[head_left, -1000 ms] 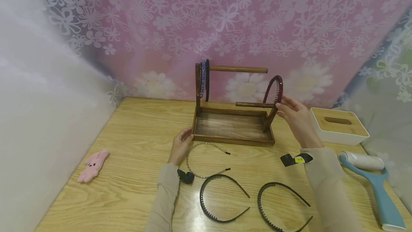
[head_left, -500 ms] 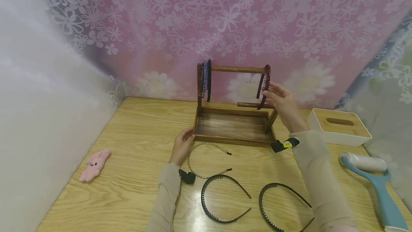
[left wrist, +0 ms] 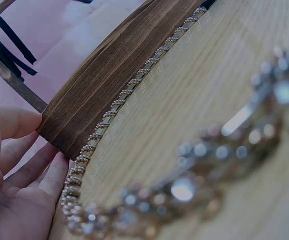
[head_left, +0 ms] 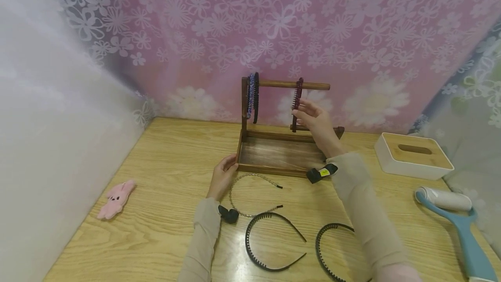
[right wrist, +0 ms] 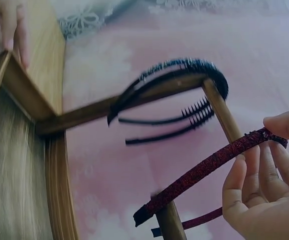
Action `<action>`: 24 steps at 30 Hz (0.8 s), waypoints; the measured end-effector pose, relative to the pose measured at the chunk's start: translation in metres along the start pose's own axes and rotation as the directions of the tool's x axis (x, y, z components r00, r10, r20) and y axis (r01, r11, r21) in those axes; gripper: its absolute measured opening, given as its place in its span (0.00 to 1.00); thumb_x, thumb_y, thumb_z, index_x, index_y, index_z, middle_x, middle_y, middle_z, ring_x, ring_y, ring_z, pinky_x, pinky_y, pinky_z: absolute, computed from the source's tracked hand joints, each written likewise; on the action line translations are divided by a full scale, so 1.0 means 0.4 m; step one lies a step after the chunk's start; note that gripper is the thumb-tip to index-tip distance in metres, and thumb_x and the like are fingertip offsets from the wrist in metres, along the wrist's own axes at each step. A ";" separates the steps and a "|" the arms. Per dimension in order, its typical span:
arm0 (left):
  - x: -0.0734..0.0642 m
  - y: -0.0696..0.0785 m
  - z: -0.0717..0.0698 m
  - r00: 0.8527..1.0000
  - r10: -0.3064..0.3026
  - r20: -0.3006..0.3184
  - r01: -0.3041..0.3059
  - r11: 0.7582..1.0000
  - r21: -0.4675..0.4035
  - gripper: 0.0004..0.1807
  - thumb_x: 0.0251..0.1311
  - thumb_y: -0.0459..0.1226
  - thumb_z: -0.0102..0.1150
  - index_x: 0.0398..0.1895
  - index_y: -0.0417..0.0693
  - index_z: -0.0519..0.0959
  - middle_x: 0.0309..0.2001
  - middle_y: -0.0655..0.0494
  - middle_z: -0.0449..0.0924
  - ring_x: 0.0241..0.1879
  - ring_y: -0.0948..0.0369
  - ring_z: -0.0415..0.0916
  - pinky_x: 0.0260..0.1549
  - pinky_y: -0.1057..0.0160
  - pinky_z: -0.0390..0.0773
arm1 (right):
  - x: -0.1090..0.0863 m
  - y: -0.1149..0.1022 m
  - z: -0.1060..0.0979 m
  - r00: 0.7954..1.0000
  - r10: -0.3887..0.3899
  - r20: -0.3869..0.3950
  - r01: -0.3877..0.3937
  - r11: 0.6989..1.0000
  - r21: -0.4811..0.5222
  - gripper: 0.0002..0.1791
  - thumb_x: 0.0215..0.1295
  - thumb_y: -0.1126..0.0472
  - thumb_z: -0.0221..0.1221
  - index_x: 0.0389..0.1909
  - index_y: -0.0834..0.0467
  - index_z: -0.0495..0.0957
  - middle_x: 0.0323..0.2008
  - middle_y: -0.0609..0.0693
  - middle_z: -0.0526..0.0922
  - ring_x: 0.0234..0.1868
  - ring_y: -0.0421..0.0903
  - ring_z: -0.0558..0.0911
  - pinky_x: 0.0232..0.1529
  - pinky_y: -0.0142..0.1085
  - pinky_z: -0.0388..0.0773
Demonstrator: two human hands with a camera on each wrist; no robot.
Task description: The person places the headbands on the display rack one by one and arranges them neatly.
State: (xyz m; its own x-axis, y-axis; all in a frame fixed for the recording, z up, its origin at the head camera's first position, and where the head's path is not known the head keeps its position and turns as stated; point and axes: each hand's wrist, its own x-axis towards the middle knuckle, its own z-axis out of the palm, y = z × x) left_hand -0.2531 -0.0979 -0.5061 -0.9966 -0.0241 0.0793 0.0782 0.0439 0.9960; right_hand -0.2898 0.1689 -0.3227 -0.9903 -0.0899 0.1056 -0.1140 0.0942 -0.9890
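My right hand [head_left: 315, 123] pinches a dark red glittery headband [head_left: 298, 95] between thumb and fingers. In the right wrist view the band [right wrist: 199, 172] curves over the upper bar [right wrist: 219, 107] of a wooden rack, its ends near the lower bar [right wrist: 170, 222]. Two headbands, one blue glittery [head_left: 250, 99] and one black [head_left: 256, 103], hang at that bar's left end, by the upright. My left hand [head_left: 221, 176] holds the front left corner of the rack's tray base [head_left: 270, 170]. Beside its fingers on the table lies a beaded headband [left wrist: 109, 116].
Two black toothed headbands [head_left: 248, 240] lie in front of the rack; my right sleeve covers part of the right one [head_left: 318, 247]. A pink plush toy [head_left: 116, 199] lies at left. On the right are a tissue box [head_left: 428, 158] and a blue-handled lint roller [head_left: 469, 238].
My right hand has carried the red headband from beside the right upright up over the upper bar's free end, then left along it. The left hand stays at the tray corner.
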 end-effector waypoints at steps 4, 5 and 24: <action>0.000 0.004 0.000 1.000 -0.022 0.006 0.022 1.000 -0.010 0.20 0.69 0.31 0.52 0.64 0.38 0.72 0.63 0.40 0.73 0.65 0.47 0.71 0.64 0.50 0.72 | 0.007 -0.008 0.044 1.000 0.009 0.024 -0.009 1.000 -0.001 0.31 0.71 0.58 0.55 0.72 0.58 0.61 0.61 0.51 0.73 0.44 0.34 0.78 0.48 0.28 0.77; 0.000 0.005 0.000 1.000 -0.026 0.007 0.026 1.000 -0.017 0.21 0.69 0.31 0.52 0.64 0.38 0.72 0.63 0.40 0.73 0.65 0.47 0.70 0.65 0.50 0.72 | 0.009 -0.012 0.055 0.999 0.010 0.035 -0.010 1.000 -0.002 0.31 0.72 0.59 0.55 0.73 0.58 0.60 0.64 0.55 0.71 0.44 0.35 0.78 0.49 0.28 0.77; -0.016 0.046 -0.007 0.998 -0.027 0.054 0.028 0.999 -0.016 0.22 0.69 0.29 0.51 0.65 0.34 0.69 0.65 0.36 0.71 0.66 0.44 0.69 0.64 0.49 0.72 | 0.098 -0.029 0.177 0.997 -0.008 0.082 0.010 1.000 -0.025 0.29 0.70 0.61 0.57 0.70 0.58 0.65 0.65 0.60 0.73 0.52 0.44 0.79 0.56 0.38 0.79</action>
State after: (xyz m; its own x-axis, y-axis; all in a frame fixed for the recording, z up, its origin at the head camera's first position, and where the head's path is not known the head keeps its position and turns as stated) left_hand -0.2452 -0.0999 -0.4880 -0.9984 0.0287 0.0497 0.0505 0.0277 0.9983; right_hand -0.3215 0.0939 -0.3145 -0.9795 -0.1721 0.1049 -0.1262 0.1179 -0.9850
